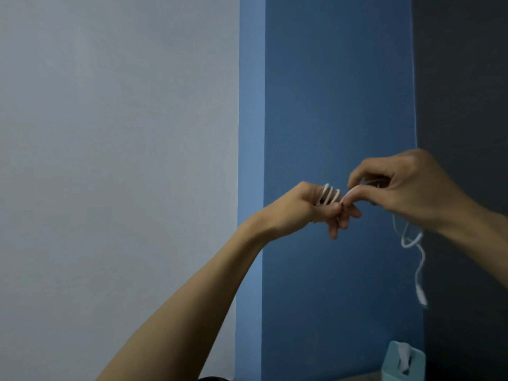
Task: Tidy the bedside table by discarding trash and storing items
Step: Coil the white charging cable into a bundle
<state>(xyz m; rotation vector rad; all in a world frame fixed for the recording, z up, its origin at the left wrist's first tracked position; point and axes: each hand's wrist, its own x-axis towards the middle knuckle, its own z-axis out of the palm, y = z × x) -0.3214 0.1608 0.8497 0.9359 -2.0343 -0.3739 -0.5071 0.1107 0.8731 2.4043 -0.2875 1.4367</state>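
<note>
A thin white cable (330,194) is wound in a few loops around the fingers of my left hand (310,206), which is raised in front of the blue wall and holds the coil. My right hand (406,188) pinches the cable just right of the coil. The loose end of the cable hangs below my right hand and ends in a white plug (421,296), blurred.
A teal tissue box (402,362) with a white tissue sticking out stands at the bottom right. Behind are a pale grey wall on the left, a blue wall panel (330,92) in the middle and a dark wall on the right.
</note>
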